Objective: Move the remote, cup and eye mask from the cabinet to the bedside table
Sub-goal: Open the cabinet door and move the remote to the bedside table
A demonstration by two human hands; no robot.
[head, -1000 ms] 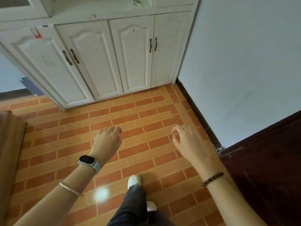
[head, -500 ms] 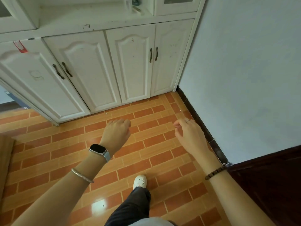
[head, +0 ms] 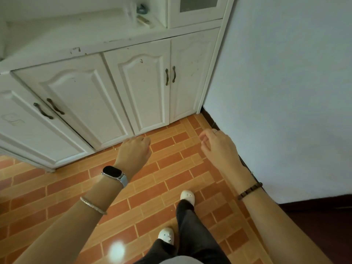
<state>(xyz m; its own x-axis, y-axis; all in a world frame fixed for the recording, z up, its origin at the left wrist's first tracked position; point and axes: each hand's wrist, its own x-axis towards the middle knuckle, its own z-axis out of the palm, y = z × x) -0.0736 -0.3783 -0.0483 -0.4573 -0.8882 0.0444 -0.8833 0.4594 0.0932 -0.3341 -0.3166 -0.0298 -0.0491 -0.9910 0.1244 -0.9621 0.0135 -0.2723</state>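
The white cabinet (head: 144,88) fills the upper left, with an open shelf ledge (head: 76,39) above its closed doors. At the back right of the ledge stand a clear cup (head: 130,10), a pale remote (head: 143,20) lying flat, and a small dark teal item (head: 142,8), too blurred to name. My left hand (head: 133,151), with a watch on the wrist, hangs low in front of the doors with fingers loosely curled and nothing in it. My right hand (head: 219,147) is beside the wall, fingers apart and empty. Both hands are well below the ledge.
A pale wall (head: 276,92) runs along the right, meeting the cabinet at the corner. Dark wooden furniture (head: 323,216) sits at the lower right. Orange brick-pattern floor tiles (head: 162,178) lie underfoot, with my feet in white shoes (head: 187,196). A glass-fronted upper door (head: 198,8) is shut.
I have walked closer to the cabinet; it now looks larger and its ledge with the items has come into view. Both hands have risen slightly and stay empty.
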